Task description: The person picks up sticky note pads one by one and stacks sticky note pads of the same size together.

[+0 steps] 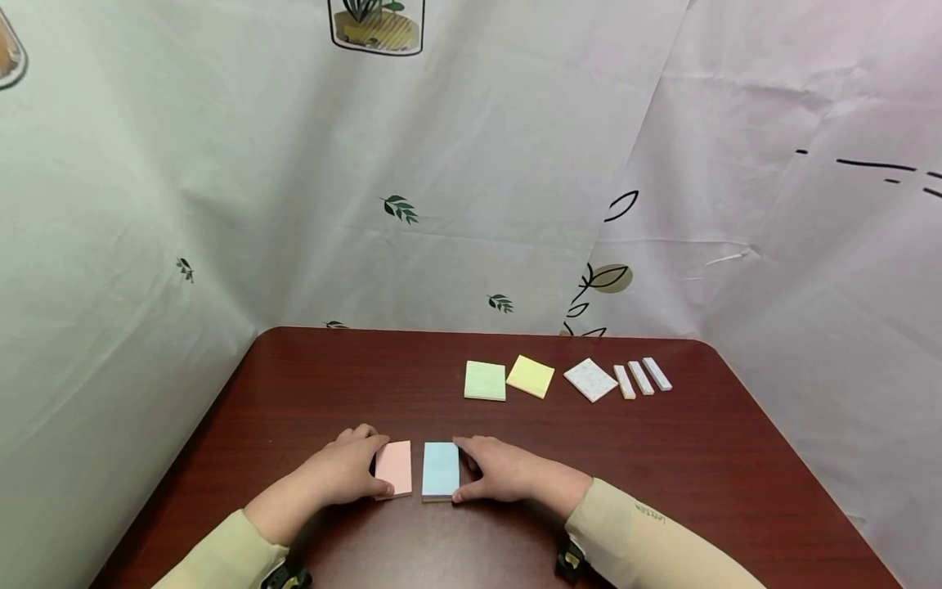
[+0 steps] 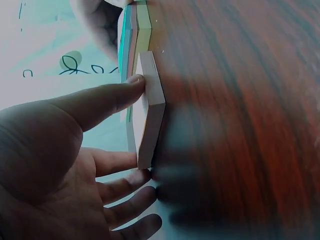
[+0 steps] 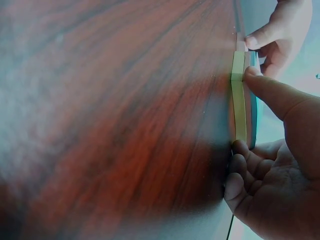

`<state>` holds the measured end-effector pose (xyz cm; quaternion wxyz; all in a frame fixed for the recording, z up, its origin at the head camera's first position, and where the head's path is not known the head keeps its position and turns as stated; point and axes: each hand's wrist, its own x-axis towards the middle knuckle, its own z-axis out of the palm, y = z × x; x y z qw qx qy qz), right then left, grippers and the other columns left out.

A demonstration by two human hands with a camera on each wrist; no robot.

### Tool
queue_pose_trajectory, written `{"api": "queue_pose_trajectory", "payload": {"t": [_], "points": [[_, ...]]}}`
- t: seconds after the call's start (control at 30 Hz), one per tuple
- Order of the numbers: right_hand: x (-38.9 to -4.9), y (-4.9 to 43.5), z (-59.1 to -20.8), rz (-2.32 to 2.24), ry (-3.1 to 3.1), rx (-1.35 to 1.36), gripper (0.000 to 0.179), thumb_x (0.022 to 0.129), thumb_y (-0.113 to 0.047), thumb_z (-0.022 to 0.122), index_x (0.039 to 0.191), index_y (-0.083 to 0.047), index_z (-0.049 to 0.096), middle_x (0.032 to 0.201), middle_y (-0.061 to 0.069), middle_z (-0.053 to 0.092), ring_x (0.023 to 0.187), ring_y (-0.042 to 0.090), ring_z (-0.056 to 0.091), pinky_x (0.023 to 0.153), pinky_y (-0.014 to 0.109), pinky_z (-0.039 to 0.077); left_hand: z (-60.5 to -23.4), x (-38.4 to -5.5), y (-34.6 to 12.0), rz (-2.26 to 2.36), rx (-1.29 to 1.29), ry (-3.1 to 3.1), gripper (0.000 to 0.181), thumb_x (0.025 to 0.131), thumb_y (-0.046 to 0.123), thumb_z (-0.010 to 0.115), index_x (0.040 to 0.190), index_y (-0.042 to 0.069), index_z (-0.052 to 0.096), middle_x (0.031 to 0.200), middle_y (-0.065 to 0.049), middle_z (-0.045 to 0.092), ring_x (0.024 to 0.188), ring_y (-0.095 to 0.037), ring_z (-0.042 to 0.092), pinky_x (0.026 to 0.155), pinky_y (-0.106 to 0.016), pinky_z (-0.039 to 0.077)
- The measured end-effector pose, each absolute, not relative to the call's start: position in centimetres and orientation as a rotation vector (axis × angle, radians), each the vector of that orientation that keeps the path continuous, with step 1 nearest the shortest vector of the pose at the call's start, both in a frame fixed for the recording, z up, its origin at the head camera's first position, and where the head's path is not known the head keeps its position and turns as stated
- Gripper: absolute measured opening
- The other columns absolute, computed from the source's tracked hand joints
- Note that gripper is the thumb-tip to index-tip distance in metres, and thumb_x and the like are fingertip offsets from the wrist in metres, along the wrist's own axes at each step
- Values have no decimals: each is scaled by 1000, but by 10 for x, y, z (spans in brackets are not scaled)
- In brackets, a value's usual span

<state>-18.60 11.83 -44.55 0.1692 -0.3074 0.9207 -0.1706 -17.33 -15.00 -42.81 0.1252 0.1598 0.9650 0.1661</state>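
Observation:
Near the middle of the table, my left hand (image 1: 346, 466) grips a pink sticky note pad (image 1: 394, 468) by its near and far edges, thumb at the near side. To its right, my right hand (image 1: 504, 468) holds a small stack of sticky note pads topped by a light blue pad (image 1: 441, 470). The right wrist view shows a yellow pad (image 3: 239, 110) at the bottom of that stack, with a pinkish layer between it and the blue. A narrow gap separates the pink pad from the stack. Whether either is slightly raised, I cannot tell.
Along the back of the table (image 1: 331, 368) lie a green pad (image 1: 485, 381), a yellow pad (image 1: 531, 377), a white patterned pad (image 1: 591, 380) and three narrow white strips (image 1: 641, 378). Pale printed cloth (image 1: 471, 164) hangs behind the table and at both sides.

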Motion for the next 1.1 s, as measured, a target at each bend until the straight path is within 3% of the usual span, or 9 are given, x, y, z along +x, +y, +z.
{"api": "queue_pose_trajectory", "payload": {"t": [0.27, 0.47, 0.6, 0.9, 1.1], "points": [[-186, 118, -446, -497, 2619, -876, 84, 85, -50, 75, 148, -4, 42, 94, -7, 50, 93, 8, 48, 83, 26, 41, -430, -171, -149, 535, 468, 2850, 70, 70, 31, 88, 126, 1, 59, 120, -14, 57, 112, -35, 54, 90, -52, 46], [-186, 118, -445, -496, 2617, -864, 85, 85, -50, 75, 148, -4, 41, 95, -7, 50, 94, 8, 47, 83, 26, 41, -433, -164, -146, 631, 422, 2870, 72, 69, 25, 89, 127, 3, 52, 99, -6, 60, 87, -21, 57, 77, -42, 47], [-186, 118, -444, -493, 2616, -852, 85, 85, -51, 74, 149, -5, 41, 94, -7, 49, 94, 8, 47, 82, 27, 41, -435, -163, -146, 693, 383, 2850, 70, 73, 21, 86, 129, 6, 48, 85, -2, 61, 74, -16, 56, 70, -39, 47], [-186, 119, -447, -486, 2623, -876, 85, 84, -51, 75, 147, -5, 42, 94, -7, 49, 94, 8, 48, 82, 26, 41, -432, -169, -157, 1126, 417, 2593, 48, 88, 2, 68, 132, 6, 48, 77, -3, 55, 61, -18, 51, 58, -31, 41], [-187, 118, -447, -486, 2631, -876, 85, 84, -51, 75, 147, -4, 43, 91, -7, 49, 93, 8, 48, 82, 26, 41, -428, -173, -162, 1356, 363, 2416, 48, 92, 3, 64, 136, 6, 44, 83, -8, 60, 67, -25, 57, 60, -38, 47]]}}
